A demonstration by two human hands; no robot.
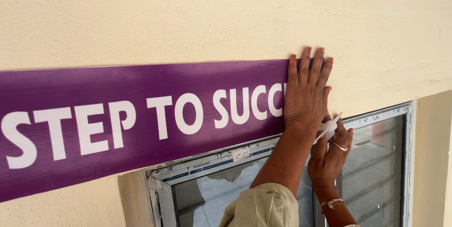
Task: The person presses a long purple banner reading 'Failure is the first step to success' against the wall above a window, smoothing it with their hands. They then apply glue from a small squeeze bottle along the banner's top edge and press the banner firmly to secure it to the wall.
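A long purple banner (141, 114) with white letters lies flat against a cream wall (212, 15), slanting down to the left. My left hand (306, 93) is pressed flat on the banner's right end, fingers pointing up, and holds nothing. Just below it, my right hand (332, 154), with a ring and a bracelet, pinches a small white strip (328, 127) in front of the window frame. The banner's right edge is hidden under my left hand.
A window (372, 170) with a white frame (221, 157) still covered in protective film sits right under the banner. A wall corner (431, 161) runs down the right side of the window.
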